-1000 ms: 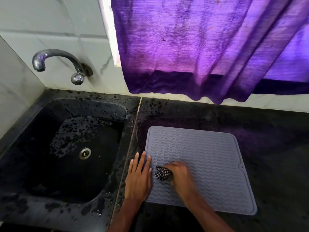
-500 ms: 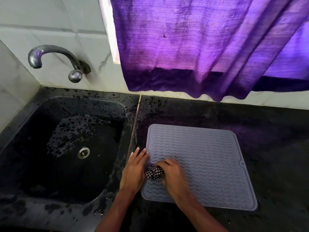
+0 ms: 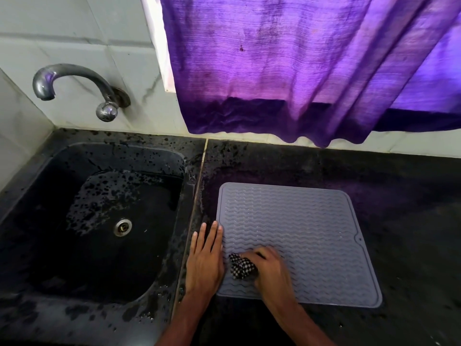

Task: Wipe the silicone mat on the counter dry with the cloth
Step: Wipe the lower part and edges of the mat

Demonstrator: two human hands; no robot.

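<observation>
A grey silicone mat (image 3: 299, 233) with wavy ridges lies flat on the black counter (image 3: 404, 221), right of the sink. My right hand (image 3: 270, 270) presses a bunched black-and-white checked cloth (image 3: 241, 267) onto the mat's near left part. My left hand (image 3: 205, 258) lies flat with fingers spread at the mat's left edge, its fingertips on the rim, holding nothing. Most of the cloth is hidden under my right hand.
A black sink (image 3: 104, 221) with wet spots and a steel drain (image 3: 122, 227) is on the left. A metal tap (image 3: 74, 88) sticks out of the tiled wall above it. A purple curtain (image 3: 299, 71) hangs over the counter's back.
My right hand slid the cloth left across the mat's near left part and then slightly back to the right. My left hand stayed at the mat's left edge. The camera view shifted a little.
</observation>
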